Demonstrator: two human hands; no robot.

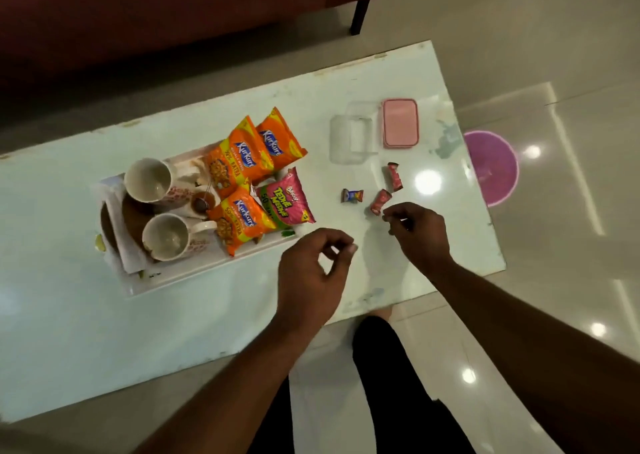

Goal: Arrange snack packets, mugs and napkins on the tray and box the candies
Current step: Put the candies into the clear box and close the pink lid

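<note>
A white tray (194, 275) on the table carries two empty mugs (149, 180) (166, 236), white napkins (117, 231), three orange snack packets (232, 162) and a pink packet (287, 199). To its right stands a clear plastic box (349, 140) with its pink lid (400, 123) lying beside it. Three wrapped candies lie below the box: a dark one (352, 195) and two red ones (394, 176) (380, 202). My right hand (415, 231) hovers just right of the lower red candy, fingers curled, holding nothing. My left hand (311, 273) hangs loosely curled and empty near the tray's right corner.
The white table (69, 332) ends close to the right of the candies. A dark red sofa (138, 20) stands behind it. A purple round stool or bin (491, 166) sits on the glossy floor at the right. My leg (381, 367) is at the front edge.
</note>
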